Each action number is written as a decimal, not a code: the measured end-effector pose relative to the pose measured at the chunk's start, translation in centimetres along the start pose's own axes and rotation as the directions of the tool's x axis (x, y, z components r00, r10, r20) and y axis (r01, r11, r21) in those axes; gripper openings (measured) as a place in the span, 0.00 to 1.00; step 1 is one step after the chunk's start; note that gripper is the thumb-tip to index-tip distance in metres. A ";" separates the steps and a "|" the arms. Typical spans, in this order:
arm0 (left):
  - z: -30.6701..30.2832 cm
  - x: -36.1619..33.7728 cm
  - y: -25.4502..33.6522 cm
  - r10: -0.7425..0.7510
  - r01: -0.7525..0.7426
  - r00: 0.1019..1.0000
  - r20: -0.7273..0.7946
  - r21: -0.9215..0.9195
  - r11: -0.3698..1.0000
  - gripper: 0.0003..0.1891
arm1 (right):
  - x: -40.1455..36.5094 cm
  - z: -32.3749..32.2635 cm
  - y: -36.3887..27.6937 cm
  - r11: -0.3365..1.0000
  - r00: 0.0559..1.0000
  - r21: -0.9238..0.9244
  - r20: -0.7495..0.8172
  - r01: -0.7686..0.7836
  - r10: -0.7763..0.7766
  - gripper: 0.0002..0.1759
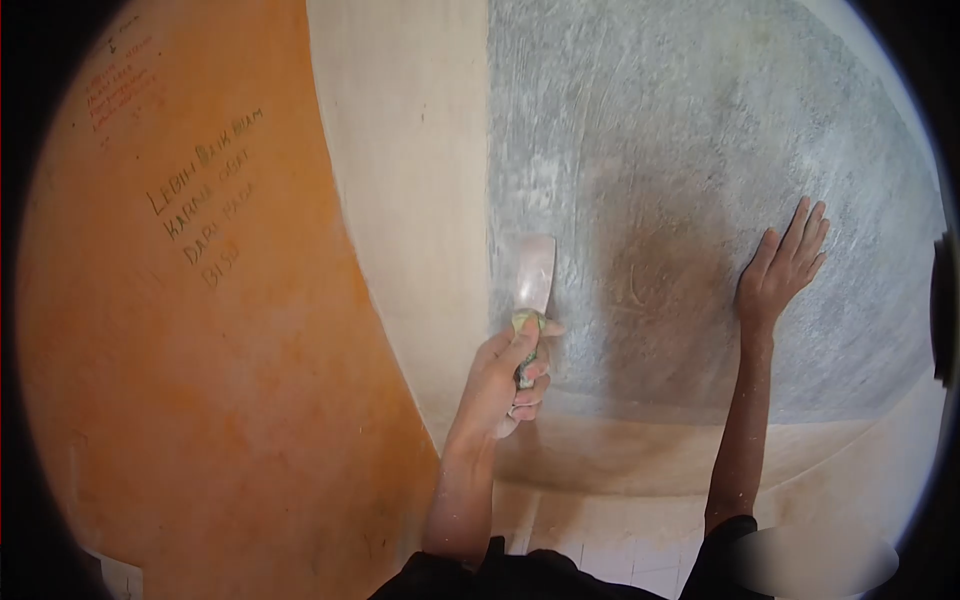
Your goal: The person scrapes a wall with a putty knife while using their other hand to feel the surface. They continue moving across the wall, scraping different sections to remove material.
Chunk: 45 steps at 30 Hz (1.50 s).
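Observation:
My left hand [512, 375] is closed around the handle of a putty knife [536, 275], with the thumb lying along its upper part. The broad metal blade points up and lies against or just in front of the grey wall panel [660, 120], near its left edge; contact cannot be made out. Farther right, my right hand [785, 265] rests on the same rough panel, fingers stretched out and slightly apart, holding nothing. The panel's surface is streaked and uneven, lighter near the blade. Pale dust marks the left fingers.
A cream wall strip [400, 130] borders the panel on the left. Beyond it stands an orange wall [250, 400] with handwriting on it. Below the panel runs a cream band [640, 455], then pale floor tiles [620, 550]. A dark object [943, 310] is cut off at the right edge.

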<state>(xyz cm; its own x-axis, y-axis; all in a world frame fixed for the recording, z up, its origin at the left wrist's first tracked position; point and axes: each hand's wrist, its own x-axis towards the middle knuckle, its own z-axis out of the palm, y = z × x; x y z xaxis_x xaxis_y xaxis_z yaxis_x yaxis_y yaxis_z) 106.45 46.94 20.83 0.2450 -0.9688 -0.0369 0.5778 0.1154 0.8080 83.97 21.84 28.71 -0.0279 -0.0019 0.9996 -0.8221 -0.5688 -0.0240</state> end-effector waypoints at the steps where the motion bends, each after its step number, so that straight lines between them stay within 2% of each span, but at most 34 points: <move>1: 0.7 0.5 1.2 0.067 -0.065 0.997 -0.027 0.061 0.996 0.22 | 0.0 -0.1 0.0 1.000 1.000 -0.009 -0.032 0.000 -0.001 0.31; 2: 1.2 0.9 2.0 0.099 -0.099 0.995 0.011 0.078 0.992 0.22 | -0.1 0.0 0.1 1.000 1.000 0.000 -0.021 -0.008 0.008 0.31; 4: 1.5 0.9 2.8 0.282 -0.238 0.952 -0.121 0.288 0.928 0.22 | 0.0 -0.1 0.2 1.000 0.997 -0.003 -0.068 -0.028 0.028 0.32; 5: 1.6 1.0 3.1 0.308 -0.272 0.948 -0.079 0.303 0.913 0.22 | -0.1 -0.2 0.3 1.000 0.998 -0.012 -0.052 -0.026 0.025 0.32; 7: 1.7 1.2 3.6 0.561 -0.377 0.819 -0.124 0.621 0.687 0.19 | 0.0 -0.2 0.2 0.999 0.998 -0.039 -0.057 -0.035 0.033 0.32; 8: 2.1 1.3 4.3 0.567 -0.397 0.818 -0.093 0.622 0.675 0.19 | 0.0 -0.3 0.1 0.999 0.998 -0.022 -0.038 -0.041 0.040 0.32; 10: 3.0 1.0 5.3 0.783 -0.410 0.621 -0.039 0.835 0.367 0.25 | -0.1 -0.5 -0.1 0.998 0.998 -0.022 -0.028 -0.054 0.054 0.33; 11: 3.9 1.2 5.4 0.863 -0.446 0.502 -0.047 0.842 0.305 0.24 | -0.2 -0.5 -0.2 0.998 0.998 -0.009 -0.011 -0.059 0.059 0.33; 12: 5.0 1.1 5.7 0.861 -0.468 0.509 -0.016 0.834 0.292 0.24 | -0.2 -0.6 0.0 0.998 0.998 -0.003 0.000 -0.068 0.068 0.33; 14: 6.8 0.8 6.9 0.873 -0.557 0.468 0.137 0.812 0.172 0.24 | -0.2 -0.9 0.2 0.997 0.997 -0.015 0.011 -0.077 0.077 0.32; 15: 7.1 1.8 7.4 0.904 -0.554 0.336 0.264 0.832 -0.037 0.24 | -0.3 -0.9 0.5 0.997 0.996 0.012 0.048 -0.075 0.075 0.32; 16: 8.0 2.1 8.3 0.901 -0.568 0.331 0.281 0.822 -0.048 0.24 | -0.3 -0.9 0.8 0.997 0.996 0.000 0.032 -0.083 0.083 0.32; 18: 10.5 2.0 10.5 0.871 -0.465 0.324 0.369 0.864 -0.193 0.24 | -0.4 -0.9 0.9 0.997 0.996 0.007 0.054 -0.071 0.071 0.31; 19: 11.4 2.0 11.2 0.896 -0.384 0.296 0.332 0.900 -0.207 0.22 | -0.2 -1.2 0.6 0.998 0.997 0.013 0.048 -0.066 0.065 0.31; 20: 12.3 1.9 11.7 0.895 -0.378 0.294 0.336 0.901 -0.214 0.22 | -0.2 -1.2 0.8 0.997 0.996 0.019 0.046 -0.071 0.071 0.31; 22: 13.3 1.2 12.0 0.877 -0.189 0.428 0.218 0.971 -0.149 0.21 | -0.4 -1.1 1.0 0.998 0.997 0.031 0.055 -0.062 0.060 0.31; 23: 13.4 1.3 11.9 0.884 -0.168 0.418 0.207 0.974 -0.149 0.21 | -0.1 -1.2 1.1 0.997 0.997 0.056 0.056 -0.060 0.057 0.31; 25: 12.5 1.3 11.2 0.886 -0.263 0.325 0.331 0.931 -0.251 0.22 | -0.2 -1.3 1.0 1.000 0.998 -0.011 0.055 -0.028 0.028 0.32; 27: 14.2 1.0 12.7 0.893 -0.208 0.313 0.324 0.941 -0.268 0.21 | -0.2 -1.2 0.8 0.999 0.997 0.004 0.065 -0.036 0.035 0.32; 32: 19.8 1.8 19.3 0.901 -0.146 0.308 0.306 0.951 -0.274 0.20 | -0.2 -1.3 1.0 0.999 0.997 0.010 0.064 -0.034 0.033 0.31; 34: 19.9 0.9 19.5 0.912 -0.113 0.301 0.279 0.960 -0.256 0.20 | -0.1 -1.1 1.1 0.999 0.998 0.041 0.054 -0.028 0.026 0.31; 37: 19.0 -0.2 18.4 0.890 -0.053 0.336 0.308 0.950 -0.308 0.18 | -0.7 -1.1 1.3 0.999 0.999 0.032 0.046 -0.012 0.011 0.31; 42: 19.2 0.0 20.4 0.909 -0.156 0.292 0.298 0.952 -0.262 0.17 | -0.5 -1.2 1.0 0.999 0.996 -0.012 0.079 -0.030 0.031 0.31; 43: 19.6 -0.1 20.5 0.910 -0.111 0.327 0.254 0.967 -0.230 0.17 | -0.4 -1.3 1.1 0.999 0.996 -0.015 0.080 -0.029 0.031 0.31; 45: 19.4 -0.3 20.4 0.910 -0.069 0.331 0.251 0.968 -0.242 0.16 | -0.5 -1.4 1.0 0.999 0.997 0.010 0.066 -0.032 0.032 0.31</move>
<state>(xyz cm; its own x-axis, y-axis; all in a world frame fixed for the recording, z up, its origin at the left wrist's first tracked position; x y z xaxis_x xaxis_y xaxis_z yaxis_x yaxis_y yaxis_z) 103.04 45.34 48.73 0.4112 -0.2705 0.8705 -0.9102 -0.1737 0.3759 82.40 22.41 28.17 -0.0162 -0.0745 0.9971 -0.8149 -0.5769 -0.0563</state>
